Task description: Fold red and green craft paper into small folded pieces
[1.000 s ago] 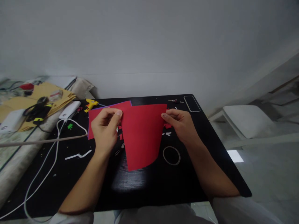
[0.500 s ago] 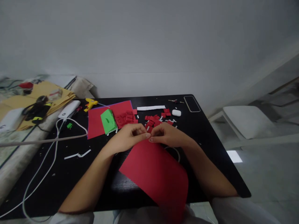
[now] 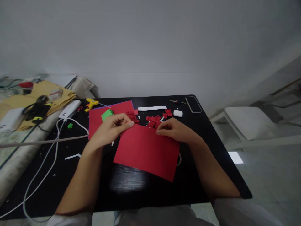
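A sheet of red paper is held up over the front of the black table, its far edge pinched in both hands. My left hand is closed on its far left corner, thumb on top. Farther right along the same edge, my right hand grips it between thumb and fingers. Just beyond the sheet lies a heap of small cut red paper pieces, partly hidden by my right hand. Green paper pieces sit behind my left hand on a larger red sheet.
A yellow glue gun, a white paper strip, a white earbud case, keys and a phone lie along the table's far side. White cables cross the left side. A white stool stands to the right.
My hands have moved apart along the paper's edge, the left one going left and away. The red sheet has swung from a slanted, drooping position to flatter and more level.
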### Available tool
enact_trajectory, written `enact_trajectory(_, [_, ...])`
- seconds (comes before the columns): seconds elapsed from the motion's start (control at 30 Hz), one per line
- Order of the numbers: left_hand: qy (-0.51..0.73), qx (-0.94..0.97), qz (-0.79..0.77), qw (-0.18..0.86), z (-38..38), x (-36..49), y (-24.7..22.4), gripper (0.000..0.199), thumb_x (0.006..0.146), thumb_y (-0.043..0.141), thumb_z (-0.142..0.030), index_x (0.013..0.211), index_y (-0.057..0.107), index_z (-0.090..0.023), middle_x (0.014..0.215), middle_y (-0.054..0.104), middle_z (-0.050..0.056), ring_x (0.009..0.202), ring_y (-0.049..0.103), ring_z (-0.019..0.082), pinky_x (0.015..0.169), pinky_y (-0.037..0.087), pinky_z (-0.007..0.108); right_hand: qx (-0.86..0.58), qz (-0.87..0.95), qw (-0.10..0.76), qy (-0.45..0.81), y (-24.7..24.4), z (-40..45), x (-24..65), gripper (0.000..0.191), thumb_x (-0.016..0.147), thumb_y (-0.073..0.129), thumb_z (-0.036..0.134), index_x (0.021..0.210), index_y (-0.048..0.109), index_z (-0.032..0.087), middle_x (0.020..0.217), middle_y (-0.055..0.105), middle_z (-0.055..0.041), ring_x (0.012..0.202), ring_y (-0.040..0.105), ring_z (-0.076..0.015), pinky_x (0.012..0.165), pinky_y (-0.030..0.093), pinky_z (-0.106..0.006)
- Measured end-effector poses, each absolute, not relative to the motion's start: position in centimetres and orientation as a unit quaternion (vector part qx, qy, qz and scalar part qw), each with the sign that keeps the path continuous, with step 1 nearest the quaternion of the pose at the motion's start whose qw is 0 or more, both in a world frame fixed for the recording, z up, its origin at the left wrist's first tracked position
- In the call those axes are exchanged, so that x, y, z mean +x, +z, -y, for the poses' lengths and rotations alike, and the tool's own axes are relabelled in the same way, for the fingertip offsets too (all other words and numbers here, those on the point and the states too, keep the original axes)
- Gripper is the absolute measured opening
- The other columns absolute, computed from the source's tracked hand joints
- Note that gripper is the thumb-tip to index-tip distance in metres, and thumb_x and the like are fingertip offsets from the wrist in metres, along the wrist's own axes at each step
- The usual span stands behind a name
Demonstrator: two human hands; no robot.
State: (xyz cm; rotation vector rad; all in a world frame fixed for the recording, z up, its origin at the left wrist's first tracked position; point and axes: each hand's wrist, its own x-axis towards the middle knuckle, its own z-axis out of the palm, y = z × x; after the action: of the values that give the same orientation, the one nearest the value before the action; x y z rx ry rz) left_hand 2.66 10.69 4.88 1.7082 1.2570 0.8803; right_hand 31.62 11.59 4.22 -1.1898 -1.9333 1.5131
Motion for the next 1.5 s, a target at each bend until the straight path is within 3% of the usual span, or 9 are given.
enact_trajectory(0.23, [0.307, 0.711, -0.498, 0.390, -10.7, 0.2, 5.9, 0.036, 0.091, 0.069, -0.051, 0.071, 0.067, -0.021, 0.065, 0.058, 0.000, 0.058, 0.052, 0.014, 0.051, 0.039, 0.024, -0.438, 0.698, 0.212, 0.525, 4.3, -12.5, 33.7, 0.018, 0.084, 0.074, 0.036, 0.083, 0.081, 0.019, 0.074, 0.070, -0.0006, 0.066, 0.057, -0.0137, 0.060, 0.040, -0.027])
enact_trajectory(0.4, [0.165, 0.782, -0.456, 0.392, -9.3, 1.6, 6.3, 0.020, 0.094, 0.067, -0.042, 0.091, 0.074, -0.024, 0.084, 0.074, 0.002, 0.076, 0.068, 0.018, 0.069, 0.051, 0.028, -0.378, 0.751, 0.146, 0.522, 4.7, -11.7, 32.9, 0.016, 0.086, 0.072, 0.031, 0.079, 0.079, 0.018, 0.069, 0.067, 0.0005, 0.063, 0.055, -0.0128, 0.059, 0.040, -0.026])
enact_trajectory(0.53, [0.098, 0.815, -0.409, 0.400, -7.9, 5.4, 5.8, 0.018, 0.097, 0.065, -0.040, 0.097, 0.073, -0.024, 0.082, 0.073, 0.000, 0.072, 0.065, 0.017, 0.065, 0.043, 0.027, -0.331, 0.769, 0.099, 0.539, 4.9, -10.7, 31.5, 0.015, 0.088, 0.069, 0.027, 0.081, 0.078, 0.018, 0.065, 0.066, 0.0017, 0.059, 0.053, -0.0113, 0.055, 0.038, -0.025])
enact_trajectory(0.63, [0.102, 0.835, -0.381, 0.384, -7.4, 7.3, 5.3, 0.016, 0.098, 0.064, -0.035, 0.089, 0.068, -0.023, 0.073, 0.065, -0.002, 0.064, 0.056, 0.015, 0.062, 0.036, 0.028, -0.326, 0.772, 0.105, 0.535, 4.9, -10.3, 30.8, 0.014, 0.088, 0.069, 0.026, 0.081, 0.078, 0.017, 0.066, 0.066, 0.0022, 0.058, 0.052, -0.0103, 0.056, 0.037, -0.025])
enact_trajectory(0.83, [0.143, 0.794, -0.422, 0.412, -8.1, 6.3, 5.1, 0.027, 0.098, 0.063, -0.039, 0.079, 0.061, -0.021, 0.069, 0.055, -0.004, 0.062, 0.047, 0.013, 0.058, 0.034, 0.026, -0.384, 0.727, 0.203, 0.532, 4.4, -10.7, 30.9, 0.010, 0.084, 0.074, 0.027, 0.079, 0.074, 0.018, 0.070, 0.066, 0.0021, 0.064, 0.056, -0.0118, 0.061, 0.041, -0.026])
enact_trajectory(1.0, [0.323, 0.647, -0.496, 0.481, -9.1, 4.8, 5.5, 0.034, 0.090, 0.073, -0.048, 0.075, 0.060, -0.020, 0.067, 0.056, -0.003, 0.056, 0.049, 0.011, 0.051, 0.036, 0.023, -0.406, 0.638, 0.313, 0.575, 4.0, -11.1, 31.5, 0.018, 0.081, 0.083, 0.033, 0.088, 0.075, 0.020, 0.083, 0.074, -0.0007, 0.074, 0.066, -0.0151, 0.069, 0.050, -0.028])
enact_trajectory(1.17, [0.477, 0.532, -0.498, 0.491, -9.7, 4.3, 5.3, 0.035, 0.080, 0.084, -0.043, 0.072, 0.061, -0.019, 0.061, 0.055, -0.004, 0.051, 0.048, 0.009, 0.046, 0.036, 0.019, -0.423, 0.579, 0.425, 0.552, 4.3, -10.8, 31.0, 0.023, 0.079, 0.087, 0.038, 0.089, 0.077, 0.020, 0.084, 0.077, -0.0023, 0.075, 0.071, -0.0175, 0.065, 0.055, -0.029])
enact_trajectory(1.33, [0.471, 0.515, -0.453, 0.555, -9.7, 4.2, 4.4, 0.025, 0.078, 0.088, -0.037, 0.093, 0.076, -0.021, 0.077, 0.073, 0.000, 0.061, 0.064, 0.013, 0.059, 0.055, 0.022, -0.418, 0.530, 0.527, 0.517, 4.6, -9.8, 29.9, 0.020, 0.079, 0.087, 0.036, 0.091, 0.079, 0.022, 0.090, 0.081, -0.0038, 0.083, 0.076, -0.0196, 0.075, 0.062, -0.032])
enact_trajectory(1.5, [0.516, 0.474, -0.461, 0.544, -9.4, 5.1, 4.0, 0.027, 0.076, 0.091, -0.036, 0.096, 0.081, -0.022, 0.087, 0.080, 0.003, 0.076, 0.074, 0.017, 0.069, 0.061, 0.025, -0.423, 0.547, 0.539, 0.482, 4.9, -8.8, 29.3, 0.016, 0.080, 0.086, 0.034, 0.086, 0.080, 0.021, 0.081, 0.079, -0.0032, 0.074, 0.074, -0.0180, 0.066, 0.061, -0.031])
